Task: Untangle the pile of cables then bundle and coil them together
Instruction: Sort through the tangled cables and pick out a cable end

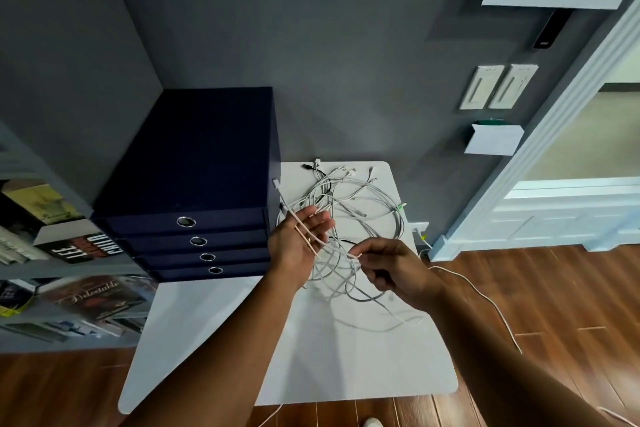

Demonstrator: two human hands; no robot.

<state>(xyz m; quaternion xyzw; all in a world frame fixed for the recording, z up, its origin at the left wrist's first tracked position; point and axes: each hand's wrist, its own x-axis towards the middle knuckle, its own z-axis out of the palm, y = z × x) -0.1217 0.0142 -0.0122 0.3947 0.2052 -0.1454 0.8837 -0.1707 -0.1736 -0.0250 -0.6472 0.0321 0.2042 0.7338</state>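
Observation:
A tangled pile of white and grey cables (349, 204), with one black strand, lies on the far half of a white table (346, 357). My left hand (298, 246) is raised above the pile's near left side, palm up and fingers spread, with a white cable (289, 210) draped across the palm. That cable's plug end points up toward the drawer unit. My right hand (388, 267) pinches the same cable between thumb and forefinger just to the right of the left palm. Both hands hover above the near loops of the pile.
A dark blue drawer unit (194, 191) with ring pulls stands on the table's left side. Shelves of books (69, 288) are at the left. A white cord (485, 305) trails from a wall outlet (420, 228) over the wood floor on the right.

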